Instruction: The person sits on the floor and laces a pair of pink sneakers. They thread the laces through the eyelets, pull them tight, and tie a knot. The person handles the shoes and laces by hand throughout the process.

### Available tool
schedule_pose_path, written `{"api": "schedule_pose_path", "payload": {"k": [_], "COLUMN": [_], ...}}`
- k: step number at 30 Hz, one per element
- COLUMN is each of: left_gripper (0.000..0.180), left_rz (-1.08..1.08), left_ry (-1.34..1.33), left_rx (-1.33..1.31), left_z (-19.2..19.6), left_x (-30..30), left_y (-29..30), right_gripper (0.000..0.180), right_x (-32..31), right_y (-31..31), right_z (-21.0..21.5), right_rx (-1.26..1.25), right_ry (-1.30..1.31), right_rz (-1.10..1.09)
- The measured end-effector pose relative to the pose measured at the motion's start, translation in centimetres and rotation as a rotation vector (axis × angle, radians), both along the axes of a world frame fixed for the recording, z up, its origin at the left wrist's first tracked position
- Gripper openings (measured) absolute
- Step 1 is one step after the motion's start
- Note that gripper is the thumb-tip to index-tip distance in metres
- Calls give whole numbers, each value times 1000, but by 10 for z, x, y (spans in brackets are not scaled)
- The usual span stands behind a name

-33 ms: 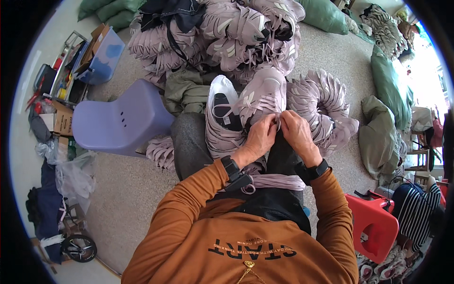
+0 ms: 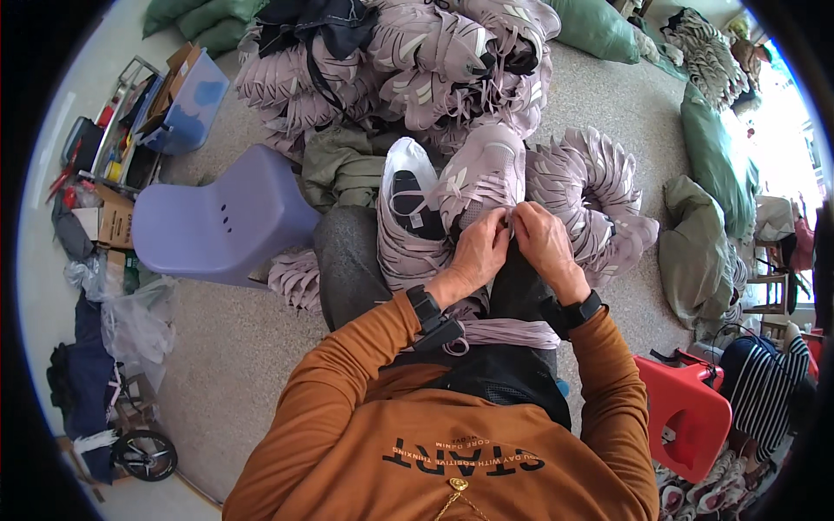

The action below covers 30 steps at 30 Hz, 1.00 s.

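A pale pink sneaker upper (image 2: 486, 169) with laces across its front lies before my knees, toe pointing away. At its near end my left hand (image 2: 476, 252) is closed, thumb and fingers pinching the upper's edge. My right hand (image 2: 545, 245) is closed too, its fingertips meeting the left ones over a small pale pink bit, probably lace, mostly hidden by the fingers. Left of the upper stands a nested row of pink sneaker uppers (image 2: 408, 252), with a white-lined one on top and a loose lace across it. A bundle of pink shoelaces (image 2: 508, 333) rests across my lap.
More stacked uppers (image 2: 426, 52) are heaped ahead, and a curved row (image 2: 599, 174) lies at my right. A purple plastic chair (image 2: 226, 217) stands left, a red stool (image 2: 686, 417) at the lower right. Green sacks (image 2: 717, 161) line the right side.
My right fingers have shifted very slightly toward the left hand at the upper's near end. The rest looks the same.
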<state>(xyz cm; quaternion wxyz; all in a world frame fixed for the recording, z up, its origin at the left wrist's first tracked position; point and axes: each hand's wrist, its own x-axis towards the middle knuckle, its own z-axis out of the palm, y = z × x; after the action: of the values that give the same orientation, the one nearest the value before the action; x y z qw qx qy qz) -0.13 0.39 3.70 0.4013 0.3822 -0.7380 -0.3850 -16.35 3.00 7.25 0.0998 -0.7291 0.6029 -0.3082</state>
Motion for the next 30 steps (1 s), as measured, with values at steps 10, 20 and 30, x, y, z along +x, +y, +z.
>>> {"api": "schedule_pose_path", "payload": {"k": [10, 20, 30], "left_gripper": [21, 17, 11], "left_rz": [-25, -41, -448], "left_ry": [36, -100, 560], "left_rx": [162, -3, 868], "left_z": [1, -5, 89], "left_x": [-2, 6, 210], "left_y": [-13, -28, -37], "right_gripper": [15, 35, 30], "right_x": [8, 20, 23], "right_y": [4, 6, 6], "right_z": [-12, -8, -10], "right_rx": [-57, -16, 9], "right_ry": [6, 41, -189], "right_rz": [-26, -43, -103]}}
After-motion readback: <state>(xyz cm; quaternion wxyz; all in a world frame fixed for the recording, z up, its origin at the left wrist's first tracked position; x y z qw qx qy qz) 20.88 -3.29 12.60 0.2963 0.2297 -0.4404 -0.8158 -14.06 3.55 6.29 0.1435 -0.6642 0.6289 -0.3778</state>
